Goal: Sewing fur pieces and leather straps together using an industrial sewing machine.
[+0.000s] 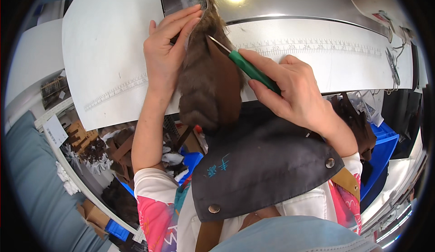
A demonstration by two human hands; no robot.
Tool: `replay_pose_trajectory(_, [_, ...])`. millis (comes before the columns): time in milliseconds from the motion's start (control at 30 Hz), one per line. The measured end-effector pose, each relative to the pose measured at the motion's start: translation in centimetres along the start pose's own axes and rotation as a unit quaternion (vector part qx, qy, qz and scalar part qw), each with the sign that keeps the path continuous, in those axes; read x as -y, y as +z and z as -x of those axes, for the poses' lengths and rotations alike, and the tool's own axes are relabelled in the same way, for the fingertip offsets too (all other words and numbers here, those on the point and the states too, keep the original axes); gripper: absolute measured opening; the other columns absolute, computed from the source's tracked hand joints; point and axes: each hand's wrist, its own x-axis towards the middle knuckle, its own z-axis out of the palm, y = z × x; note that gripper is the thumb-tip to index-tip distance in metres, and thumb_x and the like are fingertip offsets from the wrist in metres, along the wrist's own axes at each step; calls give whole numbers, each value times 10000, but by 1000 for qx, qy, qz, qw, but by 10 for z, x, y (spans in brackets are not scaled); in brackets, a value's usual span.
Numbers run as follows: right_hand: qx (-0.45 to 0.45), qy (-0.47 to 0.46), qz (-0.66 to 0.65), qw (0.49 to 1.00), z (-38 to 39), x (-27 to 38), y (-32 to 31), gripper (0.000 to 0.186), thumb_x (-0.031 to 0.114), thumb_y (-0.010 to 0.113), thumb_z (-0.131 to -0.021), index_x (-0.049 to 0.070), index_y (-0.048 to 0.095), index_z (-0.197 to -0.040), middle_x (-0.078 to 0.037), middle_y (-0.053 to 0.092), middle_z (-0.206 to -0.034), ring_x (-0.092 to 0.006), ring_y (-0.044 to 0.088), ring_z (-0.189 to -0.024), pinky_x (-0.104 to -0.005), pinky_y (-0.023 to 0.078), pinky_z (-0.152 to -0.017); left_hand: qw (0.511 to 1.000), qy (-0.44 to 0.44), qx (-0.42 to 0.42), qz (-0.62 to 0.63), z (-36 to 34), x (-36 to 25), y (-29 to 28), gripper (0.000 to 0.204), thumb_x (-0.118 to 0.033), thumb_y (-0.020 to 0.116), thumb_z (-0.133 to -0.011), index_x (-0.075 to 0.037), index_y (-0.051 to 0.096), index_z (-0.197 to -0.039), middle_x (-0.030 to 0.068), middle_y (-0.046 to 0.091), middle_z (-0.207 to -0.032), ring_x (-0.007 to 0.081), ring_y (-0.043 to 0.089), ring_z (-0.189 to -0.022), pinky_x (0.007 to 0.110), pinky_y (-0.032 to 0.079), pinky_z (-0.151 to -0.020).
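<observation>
A long brown fur piece (198, 77) with a smooth brown strip (226, 84) along its right side hangs from the sewing machine bed over the table's near edge. My left hand (170, 41) grips the upper left edge of the fur, with fingertips close to the metal machine parts. In my right hand (290, 86) is an awl (253, 71) with a green handle. Its thin metal point angles up and left and touches the fur, or lies just over it, near the top of the smooth strip. Part of the fur's upper end is hidden by the machine.
The white worktable (104, 48) has printed ruler scales. A shiny metal machine bed (281, 0) lies at the back. Tweezers (392, 67) rest at the table's right end. Blue bins (383, 150) and brown scraps (122, 150) are below the table. A dark apron (267, 166) covers my front.
</observation>
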Motion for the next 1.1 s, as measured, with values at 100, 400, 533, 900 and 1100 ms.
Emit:
replay_pose_trajectory(100, [39, -19, -19, 999, -7, -12, -7, 423, 129, 639, -763, 33, 608, -1174, -145, 555, -551, -319, 562, -507, -377, 444, -552, 1000, 3, 0, 9, 0, 2, -1, 144, -184, 623, -899, -134, 736, -973, -44, 687, -1087, 102, 617, -990, 527, 136, -1104])
replay_pose_trajectory(400, [212, -60, 6, 975, -7, -21, -43, 419, 138, 640, -731, 25, 640, -1134, -201, 552, -577, -356, 564, -539, -409, 451, -536, 998, -24, 33, -39, 19, -13, 8, 263, -176, 624, -898, -158, 665, -1157, -19, 616, -1243, 153, 545, -1181, 557, 100, -1111])
replay_pose_trajectory(533, [79, 163, -184, 966, 13, -15, -43, 348, 119, 604, -802, 16, 624, -1134, -181, 537, -543, -326, 562, -508, -389, 422, -495, 975, 67, 2, -212, 32, -7, 14, 391, -101, 666, -847, -182, 622, -1227, -21, 571, -1303, 174, 526, -1192, 549, 146, -1099])
replay_pose_trajectory(900, [-57, -25, 127, 990, -10, 7, 32, 374, 146, 617, -806, -64, 567, -1111, -60, 531, -470, -240, 500, -393, -323, 397, -531, 961, 161, -40, -222, 26, -14, 11, 273, -89, 721, -773, -145, 700, -1039, -28, 640, -1113, 171, 610, -945, 520, 258, -1045])
replay_pose_trajectory(1100, [1, -76, 129, 989, -8, 1, 23, 375, 135, 621, -798, -61, 566, -1113, -71, 542, -497, -252, 521, -427, -335, 402, -555, 956, 162, -21, -244, 23, -24, 13, 211, -119, 732, -765, -125, 689, -971, -29, 655, -1064, 175, 624, -902, 524, 307, -1014])
